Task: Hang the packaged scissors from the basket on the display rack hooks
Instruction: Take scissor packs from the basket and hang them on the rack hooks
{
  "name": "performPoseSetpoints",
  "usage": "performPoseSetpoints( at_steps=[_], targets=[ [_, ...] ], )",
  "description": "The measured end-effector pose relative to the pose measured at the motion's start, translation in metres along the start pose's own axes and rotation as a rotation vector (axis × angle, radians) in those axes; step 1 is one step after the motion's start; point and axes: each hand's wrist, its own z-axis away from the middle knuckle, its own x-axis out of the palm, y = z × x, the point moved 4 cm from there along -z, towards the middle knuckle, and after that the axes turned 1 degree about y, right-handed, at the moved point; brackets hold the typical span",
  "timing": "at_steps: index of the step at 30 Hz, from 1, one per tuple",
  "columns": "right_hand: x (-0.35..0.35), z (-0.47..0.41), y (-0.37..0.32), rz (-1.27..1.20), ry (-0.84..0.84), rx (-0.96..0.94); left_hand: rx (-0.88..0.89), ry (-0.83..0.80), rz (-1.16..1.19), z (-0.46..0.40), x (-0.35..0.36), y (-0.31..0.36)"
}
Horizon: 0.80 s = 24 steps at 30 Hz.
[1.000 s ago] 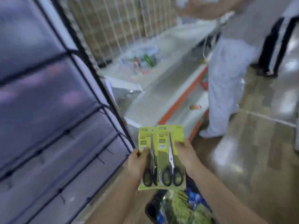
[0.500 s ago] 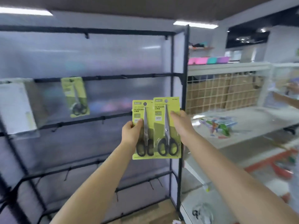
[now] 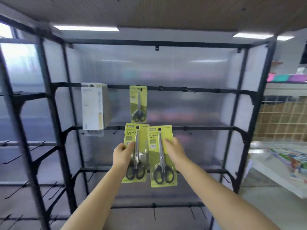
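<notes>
The black wire display rack (image 3: 154, 42) now fills the view head-on, where half a second ago it sat off to the left with its corner post behind the hands; the person has squared up to it, which I take as readiness to hang. At about 10 o'clock from the centre a stack of white carded packs (image 3: 93, 107) hangs from the upper bar, and at 12 o'clock one green scissors pack (image 3: 138, 103) is already on its hook. Below it, the two packs that were overlapped a moment ago have been pulled apart: the left scissors pack (image 3: 134, 153) and the right scissors pack (image 3: 162, 156) now stand side by side, both upright, punched holes uppermost and near the middle bar. The left hand (image 3: 123, 155) grasps its card at the 9 o'clock edge, thumb across the front. The right hand (image 3: 176, 150) holds its card at the 3 o'clock edge, fingers wrapped behind. Each pack can probably now go on a separate hook. The basket is out of view.
</notes>
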Motion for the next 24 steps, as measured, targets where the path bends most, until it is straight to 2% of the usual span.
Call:
performPoseSetpoints(
  at_steps=[4, 7, 16, 24],
  targets=[
    [0.032, -0.012, -0.002, 0.026, -0.036, 0.009, 0.001, 0.067, -0.004, -0.027, -0.034, -0.002],
    [0.045, -0.032, -0.016, 0.011, -0.045, -0.053, 0.006, 0.102, 0.016, -0.048, -0.046, 0.004],
    [0.052, -0.085, -0.097, -0.013, 0.091, -0.266, 0.078, 0.092, 0.053, -0.091, -0.036, 0.050],
    [0.061, -0.130, -0.123, -0.081, 0.131, -0.291, 0.100, 0.089, 0.024, -0.117, -0.038, 0.058]
  ],
)
